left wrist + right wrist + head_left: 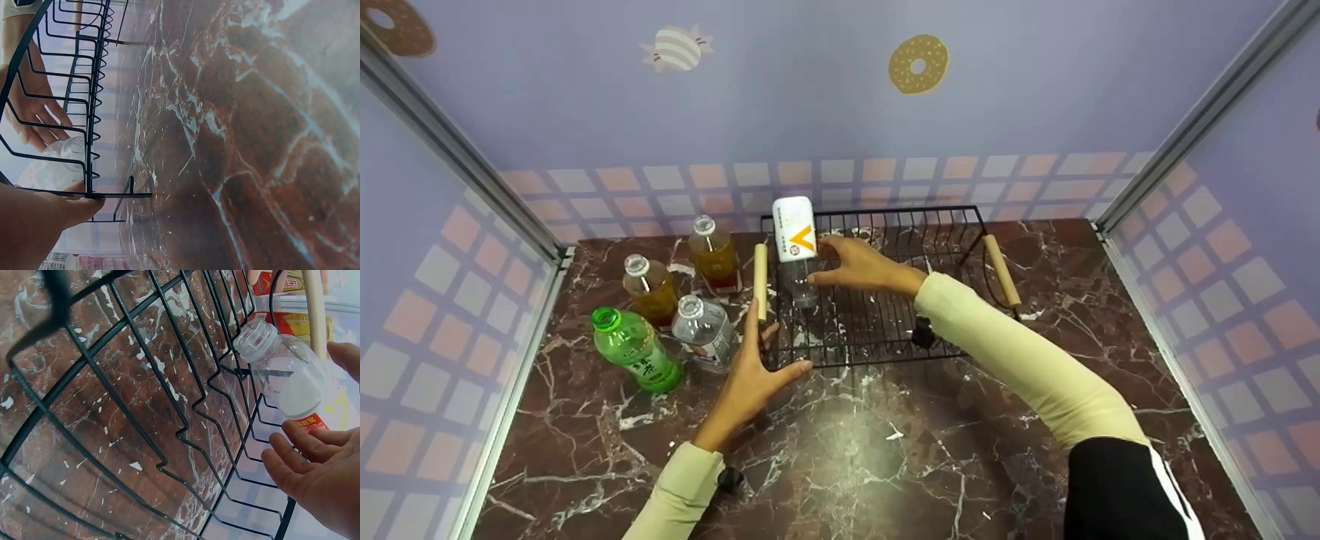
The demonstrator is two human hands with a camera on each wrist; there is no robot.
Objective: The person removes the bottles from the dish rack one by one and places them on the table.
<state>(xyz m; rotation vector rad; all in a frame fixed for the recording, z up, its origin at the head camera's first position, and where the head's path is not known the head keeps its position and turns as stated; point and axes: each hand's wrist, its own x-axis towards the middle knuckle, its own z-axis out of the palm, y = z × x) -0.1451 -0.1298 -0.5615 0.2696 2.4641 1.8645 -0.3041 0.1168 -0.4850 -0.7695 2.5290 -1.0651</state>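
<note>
A clear plastic bottle (795, 232) with a white label stands neck down in the left end of a black wire rack (877, 363). The right wrist view shows its capless neck (256, 340) low against the wires. My right hand (866, 266) is beside the bottle, fingers spread. In the right wrist view its fingertips (284, 453) lie by the label, while the thumb stands apart from the bottle. My left hand (754, 375) holds the rack's front left corner, with fingers and thumb on either side of it. Part of that hand (50, 211) shows at the wires.
Left of the rack stand two bottles of amber liquid (716, 259) (652, 292), a clear bottle (705, 337) and a green bottle (641, 352), all capless except the green one, whose top is unclear. Wooden handles (1001, 270) top the rack's ends. Patterned walls (840, 105) enclose the marbled tabletop (885, 457).
</note>
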